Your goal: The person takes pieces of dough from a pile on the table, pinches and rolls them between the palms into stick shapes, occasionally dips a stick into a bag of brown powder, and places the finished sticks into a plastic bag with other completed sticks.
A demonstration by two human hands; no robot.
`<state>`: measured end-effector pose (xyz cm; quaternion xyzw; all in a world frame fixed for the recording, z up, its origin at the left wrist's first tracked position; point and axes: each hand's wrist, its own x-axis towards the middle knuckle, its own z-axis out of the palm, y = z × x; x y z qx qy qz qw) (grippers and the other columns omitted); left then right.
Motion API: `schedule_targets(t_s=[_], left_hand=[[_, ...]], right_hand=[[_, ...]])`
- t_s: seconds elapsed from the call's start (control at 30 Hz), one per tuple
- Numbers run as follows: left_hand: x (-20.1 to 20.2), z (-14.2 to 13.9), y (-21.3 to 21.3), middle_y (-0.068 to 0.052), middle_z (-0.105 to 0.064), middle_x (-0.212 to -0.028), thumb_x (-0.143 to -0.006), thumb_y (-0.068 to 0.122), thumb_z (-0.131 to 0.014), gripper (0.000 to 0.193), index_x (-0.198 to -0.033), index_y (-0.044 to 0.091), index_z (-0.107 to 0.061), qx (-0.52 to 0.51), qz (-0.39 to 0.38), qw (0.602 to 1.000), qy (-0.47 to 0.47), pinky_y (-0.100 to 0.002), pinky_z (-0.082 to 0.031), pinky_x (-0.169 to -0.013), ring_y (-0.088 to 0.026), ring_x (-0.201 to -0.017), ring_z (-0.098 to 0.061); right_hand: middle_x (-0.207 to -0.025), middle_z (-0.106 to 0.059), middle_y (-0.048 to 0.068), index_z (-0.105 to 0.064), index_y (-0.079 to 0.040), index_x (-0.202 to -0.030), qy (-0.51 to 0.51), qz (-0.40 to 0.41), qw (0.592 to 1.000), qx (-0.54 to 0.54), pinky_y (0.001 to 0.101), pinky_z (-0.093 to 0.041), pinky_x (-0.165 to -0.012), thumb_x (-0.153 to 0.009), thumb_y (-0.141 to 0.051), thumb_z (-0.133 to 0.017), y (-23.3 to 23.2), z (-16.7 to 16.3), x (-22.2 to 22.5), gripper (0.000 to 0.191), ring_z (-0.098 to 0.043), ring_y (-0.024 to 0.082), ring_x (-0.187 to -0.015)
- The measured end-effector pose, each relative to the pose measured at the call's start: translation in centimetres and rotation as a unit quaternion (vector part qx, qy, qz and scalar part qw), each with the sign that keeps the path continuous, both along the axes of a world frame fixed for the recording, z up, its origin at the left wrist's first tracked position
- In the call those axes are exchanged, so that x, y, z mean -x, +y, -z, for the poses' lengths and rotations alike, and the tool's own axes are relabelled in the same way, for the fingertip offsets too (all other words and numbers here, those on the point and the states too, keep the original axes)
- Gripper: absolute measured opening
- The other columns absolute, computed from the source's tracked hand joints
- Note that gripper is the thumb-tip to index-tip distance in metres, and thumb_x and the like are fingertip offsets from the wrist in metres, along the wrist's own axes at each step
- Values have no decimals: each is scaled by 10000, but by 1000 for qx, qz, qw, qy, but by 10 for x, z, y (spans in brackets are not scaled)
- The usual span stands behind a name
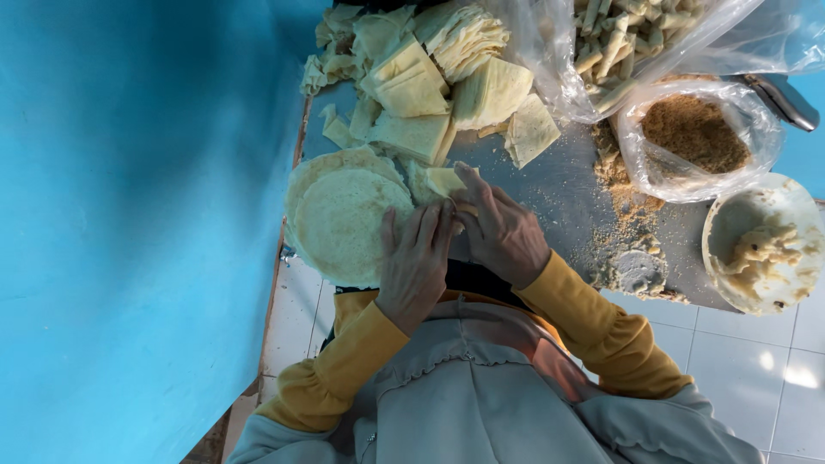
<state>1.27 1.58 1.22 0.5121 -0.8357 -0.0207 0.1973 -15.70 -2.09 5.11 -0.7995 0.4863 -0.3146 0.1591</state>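
Observation:
My left hand (414,262) lies flat at the near edge of a grey metal table (559,185), fingers together, touching the right side of a stack of round thin wrappers (339,215). Beside it my right hand (500,230) presses down on a small folded pale-yellow wrapper piece (447,180), fingertips on its top. The two hands touch each other. Beyond them lies a heap of folded and cut wrapper pieces (430,82).
A clear bag of brown crumbs (694,136) sits at right, with spilled crumbs (626,206) beside it. A white bowl of pale filling (763,245) stands at far right. A plastic bag of rolled sticks (627,39) is at the top. A blue wall fills the left.

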Motion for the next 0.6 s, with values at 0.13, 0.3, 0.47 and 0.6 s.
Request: schedule_targets(t_s=[0.13,0.3,0.47,0.6], left_hand=[[0,1,0,-81,-502,-1351,-912,168,-561,583,-1472,14,-512,16,-4,999,-30,-611,-231,-1200,-229,-1297,-482],[3,6,0,-90,-461,-1485,-984,170,-542,590,-1541,-11,-470,19,-10,1000,-22,-614,-203,-1257,-244,-1476,-393],[0,9,-1,-110,-330,-1665,-947,155,-527,617,-1534,-6,-430,-2,18,999,-35,-655,-150,-1243,-234,-1569,-260],[-3,8,-5,-138,-363,-1641,-928,134,-523,648,-1545,-31,-415,0,25,998,-54,-660,-134,-1246,-246,-1557,-290]], right_hand=[[-1059,-787,110,-396,-75,-1493,-64,48,994,-77,341,-633,-807,-997,-10,-633,-7,7,3,554,-790,257,-976],[-1024,-785,117,-380,-51,-1501,-140,43,972,-183,354,-622,-778,-951,-4,-646,-19,2,14,613,-792,251,-909],[-1070,-763,158,-387,-46,-1463,40,0,995,91,359,-603,-776,-937,23,-697,1,23,3,614,-755,295,-924],[-1015,-772,135,-401,-52,-1458,-171,37,976,-133,326,-628,-760,-954,53,-682,-18,34,18,586,-761,216,-906]])
